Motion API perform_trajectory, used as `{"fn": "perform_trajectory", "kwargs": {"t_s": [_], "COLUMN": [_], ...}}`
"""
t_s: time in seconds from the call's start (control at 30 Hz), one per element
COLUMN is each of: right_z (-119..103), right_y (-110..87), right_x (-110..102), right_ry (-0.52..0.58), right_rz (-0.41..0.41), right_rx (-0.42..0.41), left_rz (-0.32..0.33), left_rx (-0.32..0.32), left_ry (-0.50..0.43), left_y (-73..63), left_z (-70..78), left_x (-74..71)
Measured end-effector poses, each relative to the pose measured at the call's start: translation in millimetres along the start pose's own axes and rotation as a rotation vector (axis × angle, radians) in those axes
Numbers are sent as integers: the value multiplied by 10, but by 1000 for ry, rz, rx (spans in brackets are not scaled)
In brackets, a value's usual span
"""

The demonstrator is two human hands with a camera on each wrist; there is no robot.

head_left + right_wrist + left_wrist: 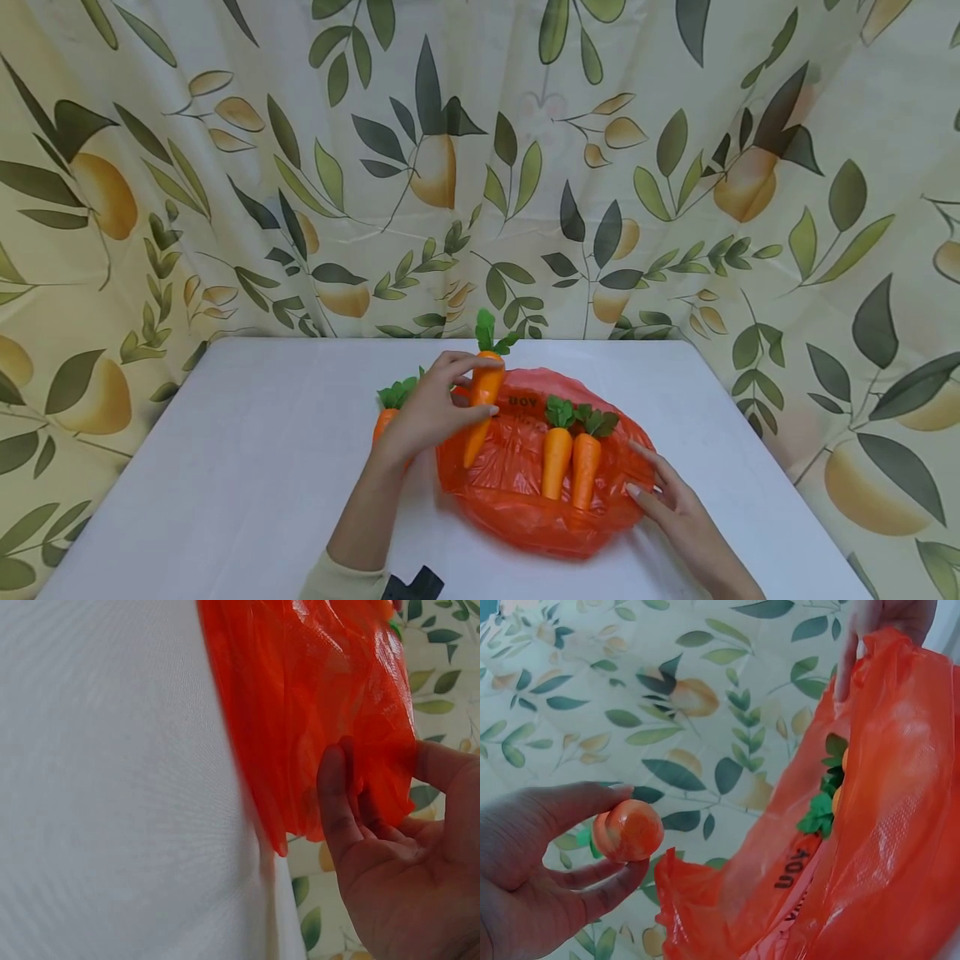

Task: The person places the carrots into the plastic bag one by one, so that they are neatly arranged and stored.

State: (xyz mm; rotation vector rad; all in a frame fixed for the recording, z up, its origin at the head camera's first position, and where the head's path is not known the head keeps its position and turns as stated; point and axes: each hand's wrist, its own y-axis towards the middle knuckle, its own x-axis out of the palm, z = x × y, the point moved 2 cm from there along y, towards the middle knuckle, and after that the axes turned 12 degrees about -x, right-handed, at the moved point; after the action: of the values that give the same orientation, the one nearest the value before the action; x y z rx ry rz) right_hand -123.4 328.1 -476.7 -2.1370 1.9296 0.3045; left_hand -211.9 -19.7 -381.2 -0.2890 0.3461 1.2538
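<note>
My left hand [431, 410] pinches a toy carrot [487, 382] between thumb and fingers, leafy top up and tip down over the left side of a red plastic bag [502, 467]. In the left wrist view the carrot's rounded orange end [639, 831] faces the camera. Two more carrots, one on the left [556, 462] and one on the right [586, 468], lie side by side in the bag's open mouth, leaves pointing away. At the bag's right edge, my right hand [678, 504] grips the thin plastic, fingers curled at the rim in the right wrist view [397, 862].
Another carrot [386, 421] lies on the white table [262, 467] left of the bag, partly hidden behind my left hand. Dark print [522, 401] marks the bag's far side. A leaf-and-fruit patterned curtain [495, 192] hangs behind the table.
</note>
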Motion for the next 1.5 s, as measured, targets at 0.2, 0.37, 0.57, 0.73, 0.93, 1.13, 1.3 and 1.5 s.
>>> {"fn": "perform_trajectory", "kwargs": {"t_s": [0.2, 0.37, 0.57, 0.73, 0.93, 1.13, 1.3, 1.5], "right_z": [-8, -8, -21, -41, -48, -51, -56, -64], "right_y": [6, 8, 3, -5, -15, -13, -6, -12], "right_x": [8, 6, -2, 4, 9, 11, 13, 13], "right_ry": [3, 6, -2, 7, 17, 5, 12, 17], "right_rz": [9, 6, 5, 10, 18, 21, 16, 7], "right_rx": [-11, -32, -23, -42, -73, -100, -88, -63], "left_rz": [-32, -57, -76, -87, -72, -81, -100, -85], "left_rx": [14, 22, 18, 21, 19, -10, -23, -41], "left_ry": [2, -10, -21, -52, -57, -57, -79, -111], "left_y": [40, 65, 94, 128, 151, 143, 154, 175], "left_z": [37, 67, 108, 111, 93, 91, 99, 52], "left_x": [101, 185, 311, 466, 653, 793, 887, 943]}}
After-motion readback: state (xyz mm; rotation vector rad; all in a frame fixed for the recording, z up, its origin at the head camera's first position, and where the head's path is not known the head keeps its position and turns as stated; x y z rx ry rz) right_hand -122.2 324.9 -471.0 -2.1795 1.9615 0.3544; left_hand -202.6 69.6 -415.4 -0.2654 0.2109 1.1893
